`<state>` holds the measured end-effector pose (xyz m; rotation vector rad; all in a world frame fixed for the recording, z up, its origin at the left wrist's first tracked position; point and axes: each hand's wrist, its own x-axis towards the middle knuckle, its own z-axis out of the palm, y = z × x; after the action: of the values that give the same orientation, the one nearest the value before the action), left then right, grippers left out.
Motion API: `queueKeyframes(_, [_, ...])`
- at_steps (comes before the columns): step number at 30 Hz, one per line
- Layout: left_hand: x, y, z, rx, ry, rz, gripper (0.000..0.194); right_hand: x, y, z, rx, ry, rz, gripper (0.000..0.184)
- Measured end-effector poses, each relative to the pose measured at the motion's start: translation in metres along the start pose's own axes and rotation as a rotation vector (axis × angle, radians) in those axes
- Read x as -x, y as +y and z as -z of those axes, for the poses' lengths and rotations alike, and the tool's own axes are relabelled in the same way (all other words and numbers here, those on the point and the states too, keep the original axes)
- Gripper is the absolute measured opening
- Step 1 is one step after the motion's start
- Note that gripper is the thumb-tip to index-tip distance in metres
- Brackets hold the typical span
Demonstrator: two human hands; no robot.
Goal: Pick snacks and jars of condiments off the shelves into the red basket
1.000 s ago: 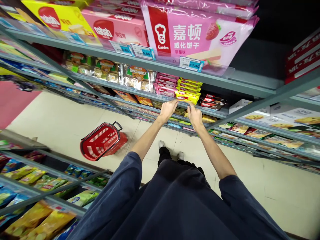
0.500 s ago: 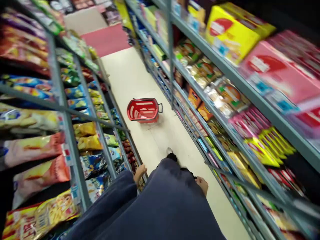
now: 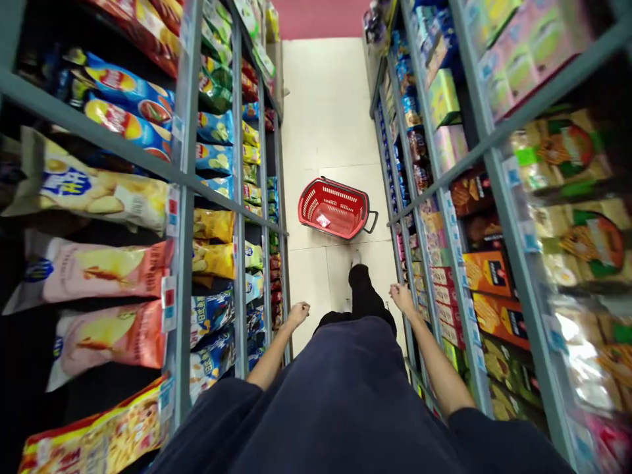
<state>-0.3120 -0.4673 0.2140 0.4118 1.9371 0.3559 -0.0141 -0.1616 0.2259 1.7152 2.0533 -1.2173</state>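
My left hand [image 3: 299, 315] hangs beside the left shelves with its fingers loosely curled, and nothing shows in it. On the other side, my right hand [image 3: 403, 297] is held near the right shelves, its fingers also curled in and no object visible in them. Ahead of my feet, a red shopping basket [image 3: 340, 195] stands on the floor between the two shelf rows, with its dark handle [image 3: 371, 222] folded out to the right. Inside it lies a small pinkish packet [image 3: 323, 220]. Neither hand touches the basket.
Left shelves carry bags of snacks, among them pink bags [image 3: 108, 268] and blue chip bags [image 3: 128, 92]. Right shelves hold orange boxes [image 3: 488, 273] and packaged biscuits [image 3: 587, 243]. Grey shelf rails [image 3: 182, 217] border the tiled aisle [image 3: 320, 99] on both sides.
My view has turned to line up with the aisle. The basket appears larger and further right, and its contents now show. Both forearms have come into view, with the hands further out from my body.
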Motion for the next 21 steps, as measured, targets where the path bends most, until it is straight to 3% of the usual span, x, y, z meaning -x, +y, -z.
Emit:
queueKeyframes(4, [-0.047,0.026,-0.007,0.148,0.016,0.013,0.024,-0.134,-0.090,-0.046,0.020,-0.097,0.095,0.034])
queueKeyframes(7, [-0.076,0.034,-0.004,0.253,0.103,0.048,0.041,-0.243,-0.147,-0.095,0.061,-0.154,0.131,0.032])
queueKeyframes(10, [-0.111,0.026,0.009,0.349,0.206,0.118,0.061,-0.362,-0.187,-0.153,0.134,-0.209,0.128,0.029])
queueKeyframes(15, [-0.182,-0.036,0.032,0.558,0.408,0.383,0.065,-0.544,-0.207,-0.277,0.218,-0.238,0.089,0.031])
queueKeyframes(18, [-0.234,-0.081,0.042,0.610,0.448,0.538,0.066,-0.626,-0.202,-0.355,0.230,-0.235,0.081,0.029])
queueKeyframes(21, [-0.288,-0.112,0.049,0.625,0.459,0.629,0.071,-0.689,-0.199,-0.411,0.226,-0.206,0.094,0.041])
